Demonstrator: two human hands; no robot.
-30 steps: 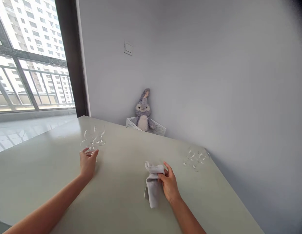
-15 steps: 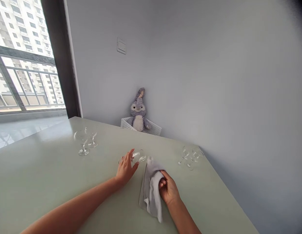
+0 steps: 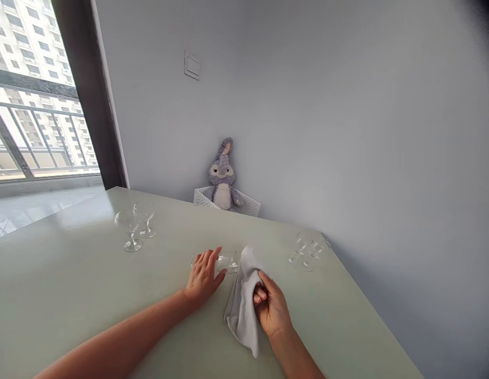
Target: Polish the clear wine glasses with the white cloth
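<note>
My left hand (image 3: 205, 272) is closed round the middle of a clear stemmed glass (image 3: 229, 261), which is tipped on its side. The bowl points right, and a bit of the foot shows left of the fingers; the stem is hidden by the hand. In my right hand (image 3: 271, 302) a light grey cloth (image 3: 245, 310) is pinched between thumb and fingers, its folds hanging down to the left. The cloth's upper edge is right by the glass's rim; whether they touch I cannot tell.
Two clear stemmed glasses (image 3: 132, 243) stand upright on the pale green table (image 3: 110, 310) at left. More clear glasses (image 3: 313, 252) are near the right edge. Behind the table, a plush rabbit (image 3: 222, 179) sits in a white basket (image 3: 249, 207) against the grey wall (image 3: 347, 131).
The glass's bowl has turned to lie more level, facing right. The cloth's top has shifted slightly up and right, closer to the rim. The whole view has moved a little.
</note>
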